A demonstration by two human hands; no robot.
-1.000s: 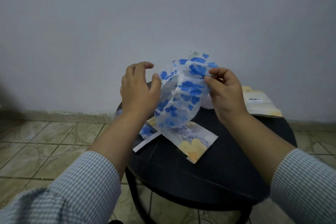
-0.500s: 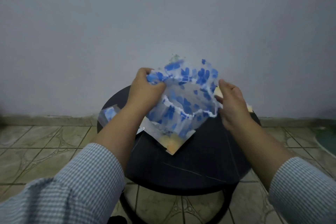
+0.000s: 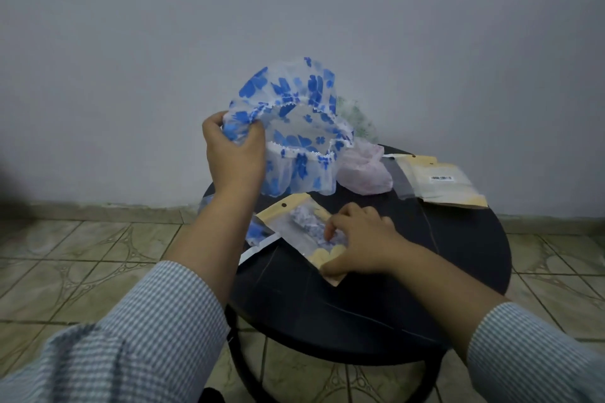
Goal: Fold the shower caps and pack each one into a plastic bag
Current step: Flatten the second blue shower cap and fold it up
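The round black worktop (image 3: 458,271) stood against a plain pale wall (image 3: 131,42), on a floor of patterned tiles (image 3: 82,245). At its far right lay a flat cream packet (image 3: 448,186) bearing a barcode label, with a clear plastic strip (image 3: 397,178) just beside it on the left. A crumpled pink cap (image 3: 365,170) rested behind the centre, and a pale green-printed cap (image 3: 355,116) showed behind that, largely hidden. Near the left edge, part of a clear bag with a blue print inside (image 3: 258,232) lay partly covered by the left forearm.

The blue-flowered shower cap (image 3: 294,127) was held in the air above the far left part of the worktop, unfolded. It was translucent, with a white frilled elastic rim forming an open oval that faced the camera (the skirt below hung loose, its lower edge near or touching the surface; contact could not be confirmed). It screened the wall and part of the pink cap behind it.

The left hand (image 3: 234,150) was raised, its grip closed around a bunched portion of the cap's left edge. The right hand (image 3: 357,239) lay low on a plastic bag (image 3: 301,226) with cream borders and a pale folded item inside. Its fingers were curled onto the bag's near end; whether they pinched it or merely pressed it down could not be told.
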